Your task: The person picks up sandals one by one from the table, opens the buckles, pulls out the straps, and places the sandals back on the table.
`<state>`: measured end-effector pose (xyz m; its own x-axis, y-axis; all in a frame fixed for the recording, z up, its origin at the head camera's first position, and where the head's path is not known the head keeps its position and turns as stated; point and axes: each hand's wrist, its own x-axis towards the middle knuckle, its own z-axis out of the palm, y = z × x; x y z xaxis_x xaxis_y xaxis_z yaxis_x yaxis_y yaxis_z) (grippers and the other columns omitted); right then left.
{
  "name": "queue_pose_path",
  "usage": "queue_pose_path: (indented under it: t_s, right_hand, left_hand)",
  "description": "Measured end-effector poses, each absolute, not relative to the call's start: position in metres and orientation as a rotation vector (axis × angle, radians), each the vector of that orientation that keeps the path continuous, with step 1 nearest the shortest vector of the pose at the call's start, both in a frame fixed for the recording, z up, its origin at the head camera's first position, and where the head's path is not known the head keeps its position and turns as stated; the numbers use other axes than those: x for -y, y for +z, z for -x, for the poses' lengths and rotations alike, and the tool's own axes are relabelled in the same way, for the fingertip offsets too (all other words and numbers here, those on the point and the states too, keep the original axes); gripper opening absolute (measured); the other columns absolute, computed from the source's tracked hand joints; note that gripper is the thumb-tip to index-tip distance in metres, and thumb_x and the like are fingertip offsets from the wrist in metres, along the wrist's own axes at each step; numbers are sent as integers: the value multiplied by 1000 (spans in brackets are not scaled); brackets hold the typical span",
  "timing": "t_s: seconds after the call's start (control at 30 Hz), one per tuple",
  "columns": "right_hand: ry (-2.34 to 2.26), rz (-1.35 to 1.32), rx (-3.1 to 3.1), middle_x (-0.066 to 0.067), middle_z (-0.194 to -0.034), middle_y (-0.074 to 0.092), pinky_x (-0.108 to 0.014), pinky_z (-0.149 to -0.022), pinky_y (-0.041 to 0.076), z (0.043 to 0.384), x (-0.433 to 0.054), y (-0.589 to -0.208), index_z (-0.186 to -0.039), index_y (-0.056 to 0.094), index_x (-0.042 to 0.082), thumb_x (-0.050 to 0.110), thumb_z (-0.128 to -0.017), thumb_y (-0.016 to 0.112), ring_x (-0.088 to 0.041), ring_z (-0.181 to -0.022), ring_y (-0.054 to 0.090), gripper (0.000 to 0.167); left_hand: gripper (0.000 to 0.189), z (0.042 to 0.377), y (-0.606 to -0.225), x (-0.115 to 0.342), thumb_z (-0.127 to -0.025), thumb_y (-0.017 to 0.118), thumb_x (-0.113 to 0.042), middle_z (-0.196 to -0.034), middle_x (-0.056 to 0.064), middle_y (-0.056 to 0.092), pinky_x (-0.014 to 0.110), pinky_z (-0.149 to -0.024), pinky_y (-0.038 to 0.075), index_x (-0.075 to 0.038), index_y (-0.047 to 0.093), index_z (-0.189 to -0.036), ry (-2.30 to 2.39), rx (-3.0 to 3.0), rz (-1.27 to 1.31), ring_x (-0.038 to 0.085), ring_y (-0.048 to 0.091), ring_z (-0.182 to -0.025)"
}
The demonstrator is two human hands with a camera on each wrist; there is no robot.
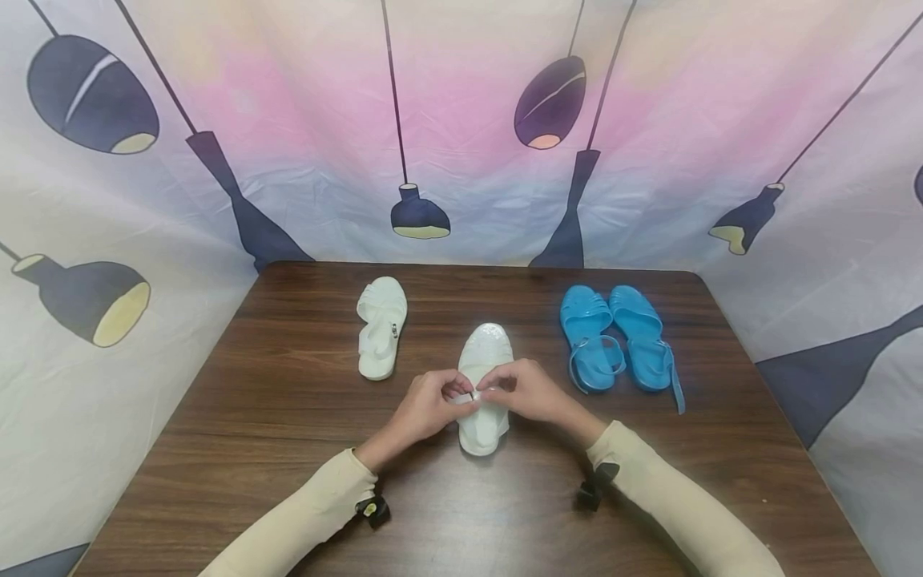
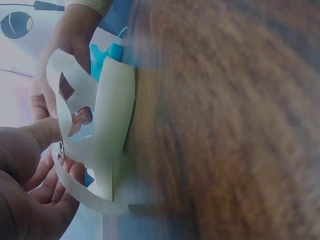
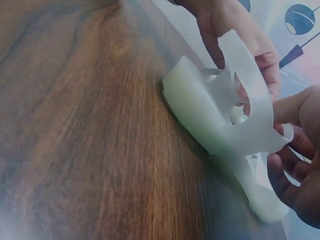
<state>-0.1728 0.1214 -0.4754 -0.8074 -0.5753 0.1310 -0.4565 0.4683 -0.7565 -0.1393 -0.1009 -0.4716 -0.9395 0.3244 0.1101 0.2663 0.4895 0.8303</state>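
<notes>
Pinching a white sandal's (image 1: 493, 422) half-hidden straps (image 2: 80, 191): left hand (image 1: 429, 405), right hand (image 1: 532, 390)

So both arms reach forward and angle inward — left arm (image 1: 296, 513) and right arm (image 1: 681, 493) making a kinda upside-down V, sleeved nearly to the wrists. Left hand (image 1: 427, 405) and right hand (image 1: 534, 390) sit super close, fingertips nearly meeting. Both are pinching, thumb against bent fingers — wrist views show the other fingers curled too.
</notes>
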Motion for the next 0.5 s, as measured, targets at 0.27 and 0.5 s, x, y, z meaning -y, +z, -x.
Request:
queue_pose_path:
  t_s: [0.27,0.5]
  right_hand:
    - [-1252,847,-2581,9,-94,77,-29,-79,54,172,-123,-470,-99,80,16,15,-92,76,-10,-87,65,8]
    - [-1243,805,-2576,9,-95,76,-31,-81,55,172,-127,-469,-100,79,18,16,-93,76,-11,-91,66,8]
  left_hand:
    - [15,135,-474,101,-81,86,-13,-87,0,76,25,-75,59,-11,75,-91,1515,-2695,-474,12,72,-82]
    - [15,133,-476,101,-82,86,-15,-87,1,76,25,-73,59,-10,75,-91,1519,-2720,-452,12,72,-80]
